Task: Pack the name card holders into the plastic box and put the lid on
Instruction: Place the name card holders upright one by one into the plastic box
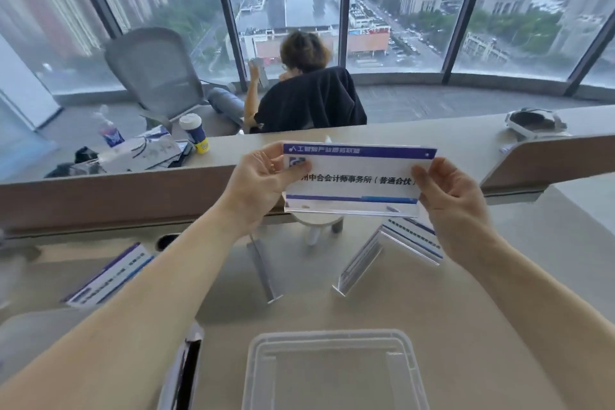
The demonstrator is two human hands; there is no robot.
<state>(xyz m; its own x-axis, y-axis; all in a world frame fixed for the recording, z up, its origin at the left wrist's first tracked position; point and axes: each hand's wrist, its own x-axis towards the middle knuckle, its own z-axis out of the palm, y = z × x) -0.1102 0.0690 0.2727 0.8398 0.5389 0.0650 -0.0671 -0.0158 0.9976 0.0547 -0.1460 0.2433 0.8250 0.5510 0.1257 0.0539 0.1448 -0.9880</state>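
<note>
I hold a clear name card holder [352, 181] with a white and blue card up in the air over the desk. My left hand [263, 181] grips its left end and my right hand [456, 210] grips its right end. A clear plastic box [332, 369] sits open at the near edge of the desk, with nothing visible inside. Three more holders rest on the desk: one lying at the left [106, 276], a bare clear one [264, 271] in the middle, and a tent-shaped one [389, 258] below my right hand.
A brown partition [116, 196] runs across the desk's far side. A dark flat object [184, 373] lies left of the box. Beyond the partition a person sits in a black chair [309, 100]; cups and a tissue box [143, 153] stand there.
</note>
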